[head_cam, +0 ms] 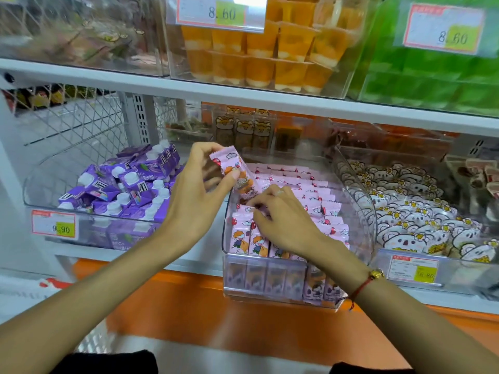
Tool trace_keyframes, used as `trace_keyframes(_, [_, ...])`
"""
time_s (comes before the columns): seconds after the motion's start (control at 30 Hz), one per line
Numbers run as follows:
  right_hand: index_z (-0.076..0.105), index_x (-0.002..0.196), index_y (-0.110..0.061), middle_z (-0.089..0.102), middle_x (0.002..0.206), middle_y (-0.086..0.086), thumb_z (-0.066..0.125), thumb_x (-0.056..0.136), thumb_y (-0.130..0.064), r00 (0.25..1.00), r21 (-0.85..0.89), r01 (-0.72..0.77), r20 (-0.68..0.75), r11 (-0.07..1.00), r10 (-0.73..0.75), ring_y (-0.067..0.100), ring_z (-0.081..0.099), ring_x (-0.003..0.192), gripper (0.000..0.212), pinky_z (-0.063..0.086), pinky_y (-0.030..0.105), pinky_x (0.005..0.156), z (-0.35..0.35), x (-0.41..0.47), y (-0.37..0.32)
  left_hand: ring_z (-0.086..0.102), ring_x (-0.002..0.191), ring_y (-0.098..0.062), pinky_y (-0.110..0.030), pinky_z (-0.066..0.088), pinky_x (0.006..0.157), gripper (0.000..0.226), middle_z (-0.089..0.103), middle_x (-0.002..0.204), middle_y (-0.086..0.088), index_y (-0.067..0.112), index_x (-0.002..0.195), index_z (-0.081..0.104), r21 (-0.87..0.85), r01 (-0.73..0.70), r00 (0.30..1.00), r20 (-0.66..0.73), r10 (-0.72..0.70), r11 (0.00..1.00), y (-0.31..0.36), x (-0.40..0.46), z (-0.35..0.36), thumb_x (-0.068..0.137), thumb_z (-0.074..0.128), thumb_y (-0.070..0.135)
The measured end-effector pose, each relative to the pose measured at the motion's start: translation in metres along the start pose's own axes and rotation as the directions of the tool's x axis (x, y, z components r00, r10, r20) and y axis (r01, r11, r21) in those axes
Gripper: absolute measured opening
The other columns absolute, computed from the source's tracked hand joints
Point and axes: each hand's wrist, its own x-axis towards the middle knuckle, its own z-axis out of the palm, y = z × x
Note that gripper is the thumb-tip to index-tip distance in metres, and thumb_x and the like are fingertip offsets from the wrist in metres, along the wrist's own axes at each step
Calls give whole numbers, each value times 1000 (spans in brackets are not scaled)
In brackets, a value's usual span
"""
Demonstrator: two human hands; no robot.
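Two white shelves (113, 78), bins (360, 184), pink packets (321, 205)

- loose packet (231, 168): small pink wrapper, cartoon kid with a red balloon, crimped ends, tilted, held up over the bin's back-left corner, pinched by the left hand (199, 190)
- rows of packets (313, 203): same pink kind, standing on edge, packed tight in the clear bin (363, 211)

The left hand (199, 190), above the clear plastic bin (363, 201), pinches a pink cartoon-printed packet (229, 163); the right hand (280, 217) reaches inside it, fingers curled down
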Motion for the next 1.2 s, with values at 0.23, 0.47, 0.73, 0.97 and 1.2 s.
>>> trace_keyframes(0.23, [72, 95, -20, 56, 94, -2, 63, 88, -19, 996, 322, 20, -85, 947, 7, 7, 49, 88, 11, 35, 11, 74, -7, -10, 3, 61, 94, -1, -34, 49, 84, 25, 65, 99, 13, 28, 112, 49, 341, -75, 973, 232, -6, 937, -10, 2, 1, 92, 63, 27])
trace_keyframes(0.47, [63, 83, -27, 60, 90, -8, 66, 87, -19, 990, 381, 29, -139, 924, 26, 0, 53, 80, 9, 41, 15, 72, -2, -9, 1, 56, 106, -13, -29, 45, 86, 19, 60, 123, 9, 26, 105, 70, 613, 13, 969, 188, -162, 790, -10, 17, 4, 87, 65, 25])
trace_keyframes(0.73, [67, 85, -24, 62, 74, -10, 67, 87, -22, 988, 334, 3, -148, 942, 49, 11, 58, 72, 2, 53, 38, 73, -2, 5, 1, 55, 104, -6, -22, 35, 72, 24, 60, 116, 15, 29, 113, 64, 659, -63, 984, 168, -65, 750, -4, 7, -2, 89, 61, 26])
trace_keyframes(0.97, [64, 89, -16, 66, 85, -9, 61, 90, -9, 899, 481, 169, -433, 860, 65, 6, 60, 79, 7, 48, 16, 69, -19, 4, -16, 55, 104, 7, -27, 47, 94, 43, 61, 116, 20, 32, 124, 54, 396, -3, 987, 148, -61, 918, 2, -9, -7, 83, 68, 37])
trace_keyframes(1.2, [59, 90, -17, 63, 89, -5, 59, 92, -7, 771, 634, 366, -617, 681, 160, 9, 62, 83, 10, 53, 23, 76, -50, -14, -29, 54, 116, 5, -32, 45, 102, 52, 61, 122, 20, 30, 133, 50, 216, -31, 988, 155, -4, 976, 13, -13, -4, 86, 60, 47])
